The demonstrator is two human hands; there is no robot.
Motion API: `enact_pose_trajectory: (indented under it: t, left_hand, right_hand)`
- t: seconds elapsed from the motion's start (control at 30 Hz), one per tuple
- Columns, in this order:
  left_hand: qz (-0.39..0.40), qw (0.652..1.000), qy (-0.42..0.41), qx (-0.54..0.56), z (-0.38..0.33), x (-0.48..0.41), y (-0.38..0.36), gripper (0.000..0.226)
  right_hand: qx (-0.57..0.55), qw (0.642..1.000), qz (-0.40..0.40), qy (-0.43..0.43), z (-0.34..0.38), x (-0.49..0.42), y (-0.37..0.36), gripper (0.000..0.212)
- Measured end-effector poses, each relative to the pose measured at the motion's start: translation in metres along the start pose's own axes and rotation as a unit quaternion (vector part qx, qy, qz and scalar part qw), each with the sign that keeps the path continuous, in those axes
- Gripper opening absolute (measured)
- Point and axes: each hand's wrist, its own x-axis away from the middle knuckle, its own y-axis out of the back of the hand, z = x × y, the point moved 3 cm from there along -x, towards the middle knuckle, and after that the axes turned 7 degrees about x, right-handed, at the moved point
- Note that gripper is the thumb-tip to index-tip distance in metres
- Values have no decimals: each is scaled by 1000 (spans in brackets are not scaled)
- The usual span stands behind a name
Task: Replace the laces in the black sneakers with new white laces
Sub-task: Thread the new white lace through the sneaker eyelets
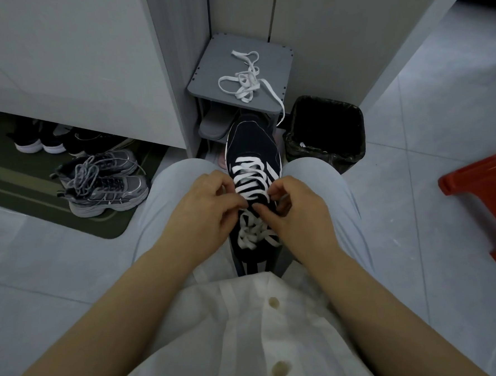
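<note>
A black sneaker (pixel 251 142) with white side stripes lies between my knees, toe pointing away from me. A white lace (pixel 248 173) runs through its eyelets, and its loose ends (pixel 251 235) pile up near the tongue. My left hand (pixel 204 208) pinches the lace on the shoe's left side. My right hand (pixel 294 211) pinches the lace on the right side, fingers curled. A second loose white lace (pixel 246 77) lies tangled on top of a small grey shoe rack (pixel 205 77), one end hanging over its front edge.
A black-lined waste bin (pixel 326 130) stands right of the rack. A red plastic stool (pixel 485 199) is at the right edge. Grey sneakers (pixel 104 182) sit on a dark green mat (pixel 17 184) at left, with dark shoes (pixel 40 139) under the cabinet. Grey slippers (pixel 213 123) rest inside the rack.
</note>
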Motion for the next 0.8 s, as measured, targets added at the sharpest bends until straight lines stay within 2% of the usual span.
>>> enact_pose_trajectory:
  t: [0.07, 0.17, 0.3, 0.43, 0.53, 0.67, 0.73, 0.8]
  left_hand:
    - [15, 999, -2, -44, -1, 1, -2, 27]
    - [20, 995, -6, -101, -4, -1, -5, 27]
    - [16, 992, -17, -127, -5, -2, -7, 28]
    - [9, 990, -46, -135, -8, 1, -8, 28]
    - [25, 985, -79, -150, -13, 4, -12, 25]
    - [74, 976, -106, -176, -14, 9, -18, 6]
    - [71, 982, -83, -155, -12, 7, -18, 14]
    - [60, 991, -50, -107, -11, 2, -13, 24]
  right_hand:
    - [2, 999, -14, 52, 1, 4, -4, 25]
    - [64, 985, -44, 155, 5, 6, -5, 19]
    - [211, 960, -2, 186, 4, 4, -5, 30]
    - [272, 940, -10, 208, -4, 0, 1, 18]
    - [269, 931, -35, 244, -3, 1, 0, 19]
    - [233, 934, -39, 267, -5, 8, -8, 15]
    - [175, 950, -28, 256, -8, 7, -8, 5]
    - [62, 978, -11, 198, -5, 0, 2, 19]
